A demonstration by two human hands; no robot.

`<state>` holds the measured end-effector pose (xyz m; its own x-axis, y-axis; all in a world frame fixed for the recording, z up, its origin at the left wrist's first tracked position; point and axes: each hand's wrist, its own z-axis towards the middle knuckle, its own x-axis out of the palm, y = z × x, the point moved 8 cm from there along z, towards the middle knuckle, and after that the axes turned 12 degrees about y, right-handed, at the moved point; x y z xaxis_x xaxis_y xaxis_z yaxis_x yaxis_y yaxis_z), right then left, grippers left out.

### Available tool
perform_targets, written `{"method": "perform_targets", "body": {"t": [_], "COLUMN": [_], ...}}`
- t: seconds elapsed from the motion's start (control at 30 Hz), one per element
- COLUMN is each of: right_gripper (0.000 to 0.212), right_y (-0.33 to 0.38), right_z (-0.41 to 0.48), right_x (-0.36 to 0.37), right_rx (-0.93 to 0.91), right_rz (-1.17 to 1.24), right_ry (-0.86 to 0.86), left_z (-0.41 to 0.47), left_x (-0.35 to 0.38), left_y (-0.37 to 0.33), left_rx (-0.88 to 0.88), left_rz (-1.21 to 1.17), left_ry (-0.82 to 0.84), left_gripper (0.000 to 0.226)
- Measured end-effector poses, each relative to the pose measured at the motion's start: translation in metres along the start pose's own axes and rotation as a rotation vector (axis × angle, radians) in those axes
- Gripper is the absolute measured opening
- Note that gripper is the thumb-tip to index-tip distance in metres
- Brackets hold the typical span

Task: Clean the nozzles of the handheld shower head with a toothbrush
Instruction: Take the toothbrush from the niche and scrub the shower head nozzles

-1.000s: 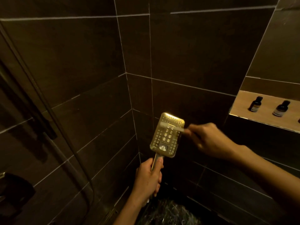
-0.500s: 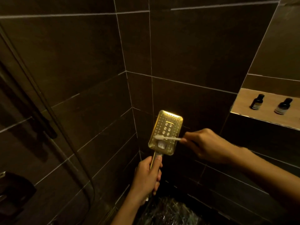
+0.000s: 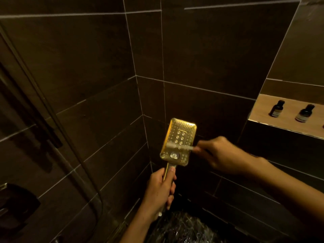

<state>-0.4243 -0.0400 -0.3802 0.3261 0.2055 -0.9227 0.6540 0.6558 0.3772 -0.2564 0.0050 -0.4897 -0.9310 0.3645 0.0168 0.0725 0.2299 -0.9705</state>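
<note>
Head view: a gold rectangular shower head (image 3: 178, 130) is held upright near the corner of the tiled walls (image 3: 87, 67), face toward the camera. Its handle is wrapped by the curled fingers of the left hand (image 3: 160, 192). A white toothbrush (image 3: 185, 147) is pinched by the right hand (image 3: 222, 155) and laid across the lower nozzles, its tip at the head's left edge. Open room is seen left of and above the head. Two dark bottles (image 3: 277, 108) (image 3: 305, 113) are stood upright, apart, in the wall niche (image 3: 259, 118) at right.

One wide-angle camera, worn on the head, looks forward and down into a dark brown tiled wall corner (image 3: 138, 88). It sits near, above the fingers (image 3: 171, 188), with the corner just beyond them.
</note>
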Motion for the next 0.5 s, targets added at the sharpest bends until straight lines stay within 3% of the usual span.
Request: {"method": "perform_targets", "body": {"t": [0.07, 0.2, 0.37, 0.5], "right_gripper": [0.028, 0.038, 0.027, 0.043], "right_y": [0.016, -0.015, 0.021, -0.008], "right_z": [0.001, -0.002, 0.003, -0.003], "right_x": [0.022, -0.025, 0.018, -0.027], "right_rx": [-0.063, 0.121, -0.060, 0.091], "right_rz": [-0.058, -0.040, -0.086, -0.030], "right_ry": [0.092, -0.234, 0.088, -0.195], "left_z": [0.000, 0.000, -0.004, -0.005], "left_x": [-0.001, -0.001, -0.002, -0.001], "left_y": [-0.001, -0.003, -0.006, -0.008], "left_rx": [0.002, 0.001, 0.016, 0.020], "left_rz": [-0.006, -0.005, -0.005, -0.001], "left_ry": [-0.004, 0.011, 0.004, 0.006], "left_gripper": [0.039, 0.040, 0.039, 0.042]}}
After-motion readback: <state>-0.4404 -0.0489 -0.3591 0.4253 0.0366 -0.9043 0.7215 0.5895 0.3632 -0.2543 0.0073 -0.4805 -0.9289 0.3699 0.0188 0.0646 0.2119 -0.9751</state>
